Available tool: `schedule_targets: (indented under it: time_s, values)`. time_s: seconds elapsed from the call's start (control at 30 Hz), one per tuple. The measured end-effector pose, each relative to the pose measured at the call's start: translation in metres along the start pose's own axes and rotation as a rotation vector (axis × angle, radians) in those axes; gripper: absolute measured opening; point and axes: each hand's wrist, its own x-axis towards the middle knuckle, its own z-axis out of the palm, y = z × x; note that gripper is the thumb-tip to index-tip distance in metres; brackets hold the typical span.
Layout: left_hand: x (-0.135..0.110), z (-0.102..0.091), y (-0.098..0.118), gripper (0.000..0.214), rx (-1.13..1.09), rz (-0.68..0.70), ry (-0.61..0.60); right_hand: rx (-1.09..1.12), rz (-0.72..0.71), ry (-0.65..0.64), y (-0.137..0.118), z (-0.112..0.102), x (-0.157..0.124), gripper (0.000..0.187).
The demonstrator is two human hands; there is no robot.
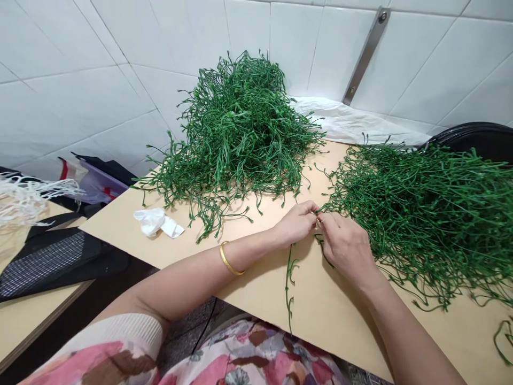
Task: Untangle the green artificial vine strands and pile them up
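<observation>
My left hand (297, 223), with a gold bangle on its wrist, is closed in a pinch on a thin green artificial plant stem (287, 289) that trails down towards the table's near edge. Fingertip to fingertip with it, my right hand (349, 247) is also pinched, and a short green stem (320, 245) shows beneath its fingers. The exact spot where the fingers meet is partly hidden. Just beyond my right hand spreads a large heap of loose green stems (425, 208). A taller pile of branched green stems (244, 128) stands farther back, left of centre.
The pale wooden table (256, 256) meets a white tiled wall (320, 48) with a metal bracket (366, 56). A crumpled white tissue (154, 222) lies on the left. White strands (28, 200) and a black mesh item (48, 262) sit on another surface at far left.
</observation>
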Motion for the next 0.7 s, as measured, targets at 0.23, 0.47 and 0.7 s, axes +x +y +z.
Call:
schedule_targets:
  time_s: [0.23, 0.47, 0.7]
  values:
    - [-0.004, 0.0, 0.001, 0.016, -0.265, -0.151, -0.032, 0.337, 0.162, -0.085, -0.001, -0.005, 0.002, 0.021]
    - [-0.012, -0.002, 0.004, 0.024, -0.589, -0.183, -0.306, 1.188, 0.24, -0.09, 0.007, -0.015, 0.003, 0.027]
    - [-0.011, -0.003, 0.008, 0.015, -0.628, -0.102, -0.368, 1.524, 0.238, -0.113, 0.009, -0.029, -0.005, 0.032]
